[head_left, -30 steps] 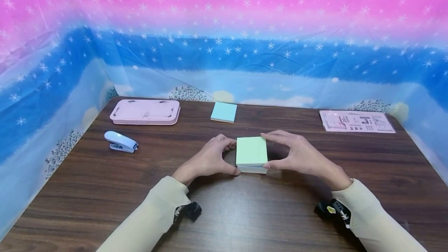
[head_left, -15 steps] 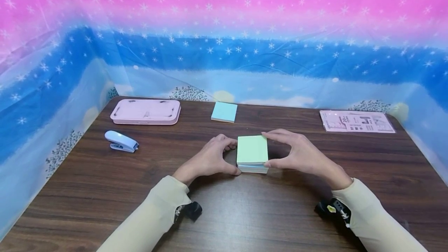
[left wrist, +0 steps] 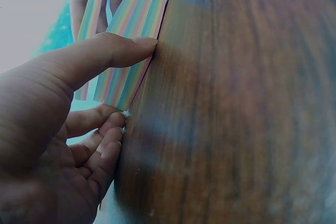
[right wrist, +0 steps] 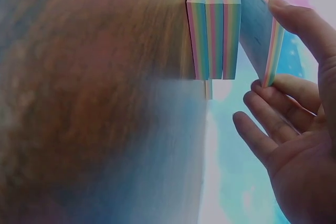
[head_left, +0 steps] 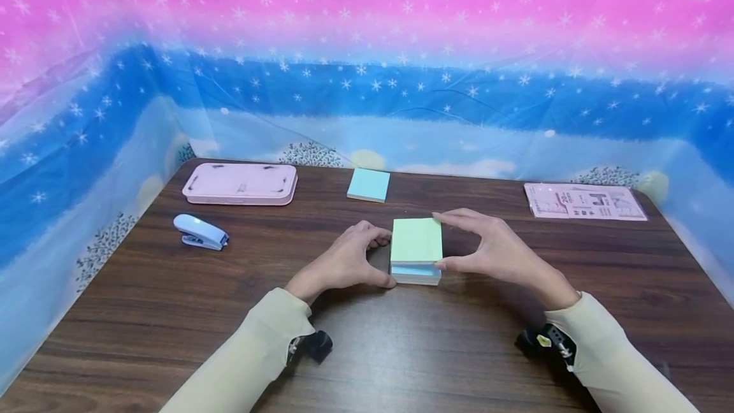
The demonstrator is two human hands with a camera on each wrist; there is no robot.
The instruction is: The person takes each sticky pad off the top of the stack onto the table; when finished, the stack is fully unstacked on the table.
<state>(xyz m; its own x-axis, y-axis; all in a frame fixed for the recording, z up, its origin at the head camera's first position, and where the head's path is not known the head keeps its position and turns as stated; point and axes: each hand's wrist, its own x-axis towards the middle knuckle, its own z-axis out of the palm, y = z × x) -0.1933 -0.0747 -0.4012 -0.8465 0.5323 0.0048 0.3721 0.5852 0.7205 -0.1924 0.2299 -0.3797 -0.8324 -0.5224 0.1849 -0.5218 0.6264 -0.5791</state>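
Note:
My right hand (head_left: 501, 252) pinches a sticky note pad (head_left: 417, 241) with a green top sheet between thumb and fingertips. That pad is raised and apart from the stack of sticky note pads (head_left: 415, 278) under it, whose blue top shows through the gap. In the right wrist view the held pad's blue underside faces the stack (right wrist: 214, 40), which has rainbow-striped edges. My left hand (head_left: 348, 257) holds the stack on the table, thumb on the near side and fingers at the far corner.
A light-blue sticky note pad (head_left: 368, 185) lies at the back of the wooden table (head_left: 367, 362). To its left are a pink case (head_left: 241, 183) and a pale blue stapler (head_left: 201, 232). A pink flat packet (head_left: 585, 201) lies back right, before the patterned cloth (head_left: 367, 91).
My right hand has lifted the top green pad slightly, and the gap above the stack has widened. The left hand stays at the stack.

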